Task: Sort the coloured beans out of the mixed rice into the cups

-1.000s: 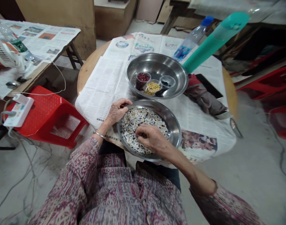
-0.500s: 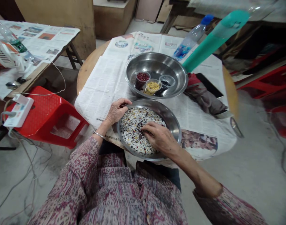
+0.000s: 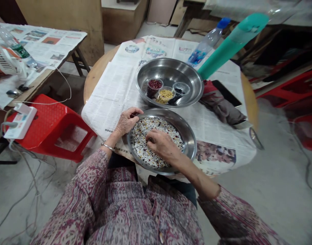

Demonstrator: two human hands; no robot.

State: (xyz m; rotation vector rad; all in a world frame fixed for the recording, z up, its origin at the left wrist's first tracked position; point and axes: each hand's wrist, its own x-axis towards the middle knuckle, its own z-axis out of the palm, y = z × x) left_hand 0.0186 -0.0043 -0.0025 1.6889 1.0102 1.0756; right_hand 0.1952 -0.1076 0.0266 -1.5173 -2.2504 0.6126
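1. While the left hand (image 3: 126,121) rests half curled on the left rim of the near bowl (image 3: 189,141), apparently steadying it, I can't tell whether it grips.
2. That bowl, at the front of the table (image 3: 91,80), holds mixed grains (image 3: 142,137): white, black, yellow, red.
3. The right hand (image 3: 162,144) is among them, fingers curled towards thumb, any catch hidden.
4. Behind, a second bowl (image 3: 195,76) groups cups of red beans (image 3: 155,84), yellow beans (image 3: 165,95) and black beans (image 3: 180,91), presumably keeping colours apart.
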